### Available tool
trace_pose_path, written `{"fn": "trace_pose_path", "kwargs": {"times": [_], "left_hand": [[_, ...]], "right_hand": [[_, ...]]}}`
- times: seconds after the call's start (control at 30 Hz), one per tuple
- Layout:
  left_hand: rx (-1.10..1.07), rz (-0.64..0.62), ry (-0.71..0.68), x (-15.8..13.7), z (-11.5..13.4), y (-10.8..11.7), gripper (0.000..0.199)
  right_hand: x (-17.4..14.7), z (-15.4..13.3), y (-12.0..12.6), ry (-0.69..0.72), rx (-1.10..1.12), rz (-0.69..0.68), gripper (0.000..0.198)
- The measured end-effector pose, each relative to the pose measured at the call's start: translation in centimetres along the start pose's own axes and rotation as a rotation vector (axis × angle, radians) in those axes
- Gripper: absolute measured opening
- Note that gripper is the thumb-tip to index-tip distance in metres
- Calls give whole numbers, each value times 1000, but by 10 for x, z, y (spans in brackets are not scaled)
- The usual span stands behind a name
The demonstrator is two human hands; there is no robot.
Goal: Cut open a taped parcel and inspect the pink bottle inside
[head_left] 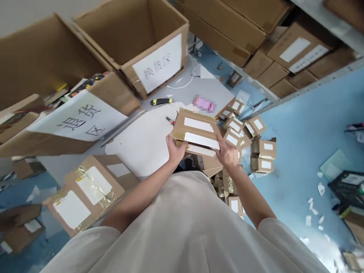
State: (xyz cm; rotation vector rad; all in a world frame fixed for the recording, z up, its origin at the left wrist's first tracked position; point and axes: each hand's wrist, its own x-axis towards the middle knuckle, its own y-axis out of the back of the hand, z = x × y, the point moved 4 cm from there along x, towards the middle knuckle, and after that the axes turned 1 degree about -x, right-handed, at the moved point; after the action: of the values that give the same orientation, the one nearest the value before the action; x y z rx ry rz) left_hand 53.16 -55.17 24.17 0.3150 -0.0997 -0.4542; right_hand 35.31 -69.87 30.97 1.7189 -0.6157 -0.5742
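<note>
A small brown cardboard box [196,132] with white labels and clear tape along its edges is held in front of my body. My left hand [175,149] grips its near left corner, thumb on the label side. My right hand [227,152] is closed round its right end. Both sets of fingers are partly hidden by the box. Just beyond it on the white tabletop [142,148] lies a red and black tool [170,120], partly covered by the box. Farther back are a yellow and black utility knife [162,101] and a blurred pink item [204,104].
Two large open cartons with handwritten signs, a left carton [85,117] and a back carton [159,64], stand along the table. Taped boxes [91,189] sit at lower left. Several small boxes [263,153] lie on the blue floor to the right, below a loaded shelf [301,89].
</note>
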Motion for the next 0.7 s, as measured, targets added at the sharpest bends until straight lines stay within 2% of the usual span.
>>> {"fn": "trace_pose_path", "kwargs": {"times": [0.07, 0.1, 0.17, 0.23, 0.3, 0.4, 0.5, 0.6, 0.7], "left_hand": [[-46, -146, 63, -2, 5, -32, 43], [-86, -275, 92, -5, 6, -50, 44], [-194, -615, 111, -16, 9, -88, 61], [-286, -948, 111, -32, 9, -123, 87], [-292, -1118, 149, -45, 4, -152, 104], [-190, -1136, 253, -55, -9, -188, 105], [-138, -1151, 279, -62, -17, -209, 98], [-131, -1192, 227, -62, -19, -207, 96], [-110, -1128, 177, -50, -22, -188, 93]], "right_hand": [[-15, 33, 16, -111, -30, 13, 59], [-22, 51, 24, -174, -39, 40, 57], [-38, 93, 35, -317, -53, 112, 54], [-56, 134, 36, -431, -44, 161, 51], [-75, 169, 24, -499, 1, 184, 51], [-102, 203, -9, -545, 116, 195, 57], [-126, 218, -44, -576, 221, 157, 66], [-149, 223, -69, -629, 295, 94, 74], [-160, 224, -81, -609, 321, 129, 71]]}}
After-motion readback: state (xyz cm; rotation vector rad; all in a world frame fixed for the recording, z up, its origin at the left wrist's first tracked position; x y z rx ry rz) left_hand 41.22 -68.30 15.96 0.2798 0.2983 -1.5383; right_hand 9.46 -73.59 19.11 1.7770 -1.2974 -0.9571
